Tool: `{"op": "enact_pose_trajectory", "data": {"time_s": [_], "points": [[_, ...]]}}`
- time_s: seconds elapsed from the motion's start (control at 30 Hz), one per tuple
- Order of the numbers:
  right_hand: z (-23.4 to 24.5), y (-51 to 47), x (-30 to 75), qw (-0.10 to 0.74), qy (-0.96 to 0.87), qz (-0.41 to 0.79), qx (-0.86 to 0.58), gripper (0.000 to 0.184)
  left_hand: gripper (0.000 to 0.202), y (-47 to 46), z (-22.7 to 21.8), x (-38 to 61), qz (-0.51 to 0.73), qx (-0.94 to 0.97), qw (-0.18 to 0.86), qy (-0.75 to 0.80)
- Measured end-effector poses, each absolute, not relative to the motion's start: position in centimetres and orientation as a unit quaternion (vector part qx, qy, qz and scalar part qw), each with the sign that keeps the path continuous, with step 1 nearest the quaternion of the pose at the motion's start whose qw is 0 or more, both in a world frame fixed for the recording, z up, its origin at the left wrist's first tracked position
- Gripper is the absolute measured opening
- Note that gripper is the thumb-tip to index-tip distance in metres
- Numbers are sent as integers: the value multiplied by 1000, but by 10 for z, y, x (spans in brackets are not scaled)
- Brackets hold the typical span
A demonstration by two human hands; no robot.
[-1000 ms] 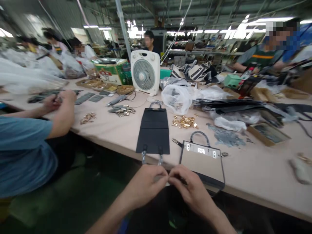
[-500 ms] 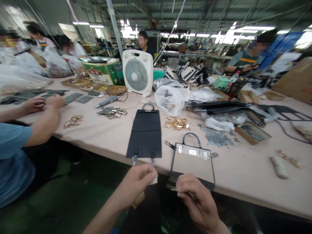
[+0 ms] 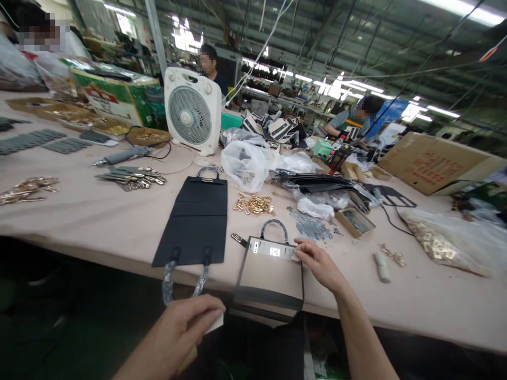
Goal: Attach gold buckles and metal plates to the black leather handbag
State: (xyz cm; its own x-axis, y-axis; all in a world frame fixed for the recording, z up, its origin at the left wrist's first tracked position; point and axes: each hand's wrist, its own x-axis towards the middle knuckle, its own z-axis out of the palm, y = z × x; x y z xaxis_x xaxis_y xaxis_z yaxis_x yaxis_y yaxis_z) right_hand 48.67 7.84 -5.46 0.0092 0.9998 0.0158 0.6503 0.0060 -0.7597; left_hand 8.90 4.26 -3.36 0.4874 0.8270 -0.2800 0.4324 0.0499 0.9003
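Note:
My left hand (image 3: 194, 322) is closed in a pinch on a small white piece (image 3: 216, 323), in front of the table edge. My right hand (image 3: 315, 261) reaches over the upper right corner of a beige-faced bag panel (image 3: 271, 274); its fingertips press on a small white patch (image 3: 294, 256) there. Other white patches (image 3: 274, 252) sit along the panel's grey top strip. A wrapped handle (image 3: 274, 224) arches from its top, and a metal-tipped strap (image 3: 238, 239) sticks out at the left. Beside it lies a black bag panel (image 3: 196, 221) with wrapped handles hanging over the edge.
Gold metal fittings (image 3: 254, 203) lie behind the bag panel, grey scraps (image 3: 311, 224) to their right. A white fan (image 3: 193, 111), a screwdriver-like tool (image 3: 122, 155) and strap tabs (image 3: 132, 178) stand or lie further left. A bag of fittings (image 3: 447, 248) and a carton (image 3: 435, 161) are at right.
My right hand has moved from the panel's lower edge up to its upper right corner. The left hand keeps its pinch on the white piece. The view has swung right.

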Motion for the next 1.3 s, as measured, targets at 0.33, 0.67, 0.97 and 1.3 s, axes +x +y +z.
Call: {"op": "enact_pose_trajectory", "data": {"time_s": [0.33, 0.67, 0.97, 1.3], "points": [[-64, 87, 491, 298, -643, 307, -635, 32, 47, 46, -42, 80, 146, 663, 560, 475], [-61, 88, 489, 295, -647, 315, -629, 35, 50, 49, -42, 79, 151, 658, 559, 481], [-76, 89, 494, 279, -663, 288, -633, 30, 47, 53, -51, 76, 189, 643, 555, 493], [-78, 99, 494, 281, -621, 330, -653, 43, 51, 48, -65, 71, 228, 614, 559, 508]]}}
